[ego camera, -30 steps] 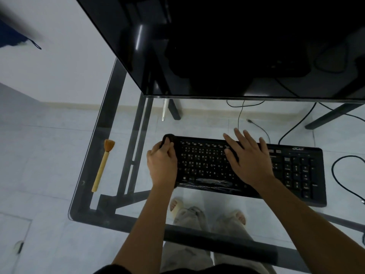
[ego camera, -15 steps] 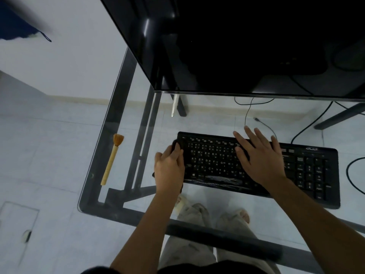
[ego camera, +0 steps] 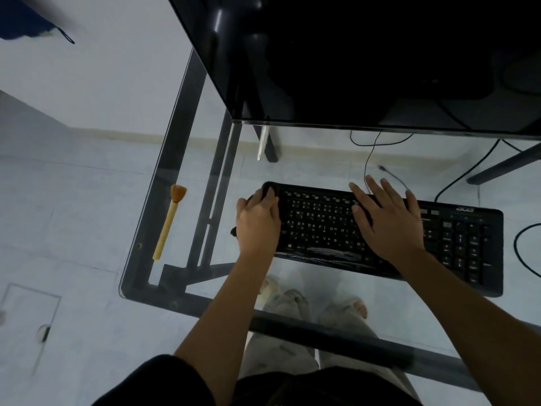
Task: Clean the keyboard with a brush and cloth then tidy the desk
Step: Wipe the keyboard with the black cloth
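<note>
A black keyboard (ego camera: 456, 238) lies on the glass desk (ego camera: 152, 297), in front of the monitor. My left hand (ego camera: 257, 224) presses a dark cloth (ego camera: 270, 188) onto the keyboard's left end; the cloth shows past my fingertips and at the heel of my palm. My right hand (ego camera: 389, 224) lies flat on the middle keys with the fingers spread, holding nothing. A wooden-handled brush (ego camera: 168, 227) lies on the glass to the left, near the desk's left edge, bristles pointing away from me.
A large black monitor (ego camera: 366, 54) overhangs the far side of the desk. Cables (ego camera: 524, 253) run at the right and behind the keyboard. Through the glass I see the desk's dark frame (ego camera: 205, 230) and my legs.
My left hand with the cloth slid a little toward me over the keyboard's left end, then back away. My right hand stayed on the keys. The view shifted slightly.
</note>
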